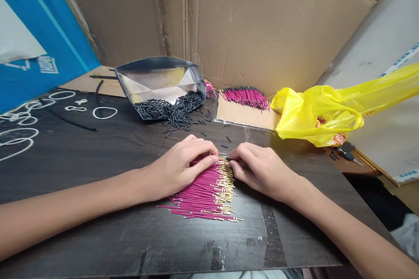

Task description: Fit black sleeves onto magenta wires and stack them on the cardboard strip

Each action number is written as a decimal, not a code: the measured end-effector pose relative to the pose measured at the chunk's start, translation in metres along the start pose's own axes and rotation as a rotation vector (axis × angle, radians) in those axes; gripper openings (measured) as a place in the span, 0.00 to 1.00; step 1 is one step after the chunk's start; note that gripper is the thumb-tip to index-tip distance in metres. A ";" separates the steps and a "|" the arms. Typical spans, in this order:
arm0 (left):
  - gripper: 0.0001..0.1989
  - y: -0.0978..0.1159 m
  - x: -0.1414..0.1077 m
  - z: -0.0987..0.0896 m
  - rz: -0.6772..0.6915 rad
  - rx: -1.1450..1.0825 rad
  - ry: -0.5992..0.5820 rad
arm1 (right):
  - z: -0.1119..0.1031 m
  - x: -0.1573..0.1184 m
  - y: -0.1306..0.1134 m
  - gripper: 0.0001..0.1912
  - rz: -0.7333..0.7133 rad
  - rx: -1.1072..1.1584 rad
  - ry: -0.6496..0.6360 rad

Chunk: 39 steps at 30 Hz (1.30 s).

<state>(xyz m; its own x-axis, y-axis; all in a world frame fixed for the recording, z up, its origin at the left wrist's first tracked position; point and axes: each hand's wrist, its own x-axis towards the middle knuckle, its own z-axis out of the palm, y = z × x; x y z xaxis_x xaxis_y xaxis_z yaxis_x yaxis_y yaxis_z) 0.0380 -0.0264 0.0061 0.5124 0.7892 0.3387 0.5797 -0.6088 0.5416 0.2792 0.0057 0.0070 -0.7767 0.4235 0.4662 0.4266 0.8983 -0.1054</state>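
Left hand point(183, 168) lies flat on the magenta wires point(199, 194) while right hand point(258, 170) pinches a black sleeve point(229, 159); best slid on straight, wires pinned.

Even indoor light — soft shadows, edges bowed by wide-angle lens.

My left hand point(178, 170) covers the far end of the pink wires point(204, 194). Can't tell what my right grip point(258, 170) is pinching, it's too tiny. Both forearms run off the frame.

Magenta wires point(201, 194) with gold-coloured terminal ends lie flat in a fanned row on the dark board, terminals pointing right.
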 end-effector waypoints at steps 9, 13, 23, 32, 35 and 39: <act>0.09 0.003 -0.001 0.000 0.033 -0.004 -0.023 | 0.003 -0.001 -0.005 0.08 -0.062 -0.093 0.013; 0.10 0.003 -0.002 0.000 0.031 -0.001 -0.022 | 0.005 -0.001 -0.010 0.05 0.014 0.106 0.031; 0.09 0.004 -0.001 -0.001 -0.036 -0.032 -0.006 | 0.003 -0.003 -0.007 0.02 0.152 0.243 0.189; 0.10 0.004 0.001 0.000 -0.040 -0.023 -0.012 | 0.011 -0.001 -0.013 0.02 0.149 0.266 0.185; 0.10 0.003 0.000 0.001 -0.038 -0.015 -0.021 | 0.011 -0.001 -0.013 0.02 0.153 0.256 0.216; 0.10 0.002 -0.001 0.001 -0.032 -0.009 -0.026 | 0.013 0.001 -0.014 0.02 0.124 0.257 0.220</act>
<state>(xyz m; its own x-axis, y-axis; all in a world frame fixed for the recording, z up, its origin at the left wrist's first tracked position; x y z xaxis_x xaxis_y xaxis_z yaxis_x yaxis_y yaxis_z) 0.0396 -0.0285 0.0058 0.5099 0.8060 0.3005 0.5905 -0.5820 0.5591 0.2662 -0.0046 -0.0028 -0.5960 0.5210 0.6110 0.3591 0.8535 -0.3775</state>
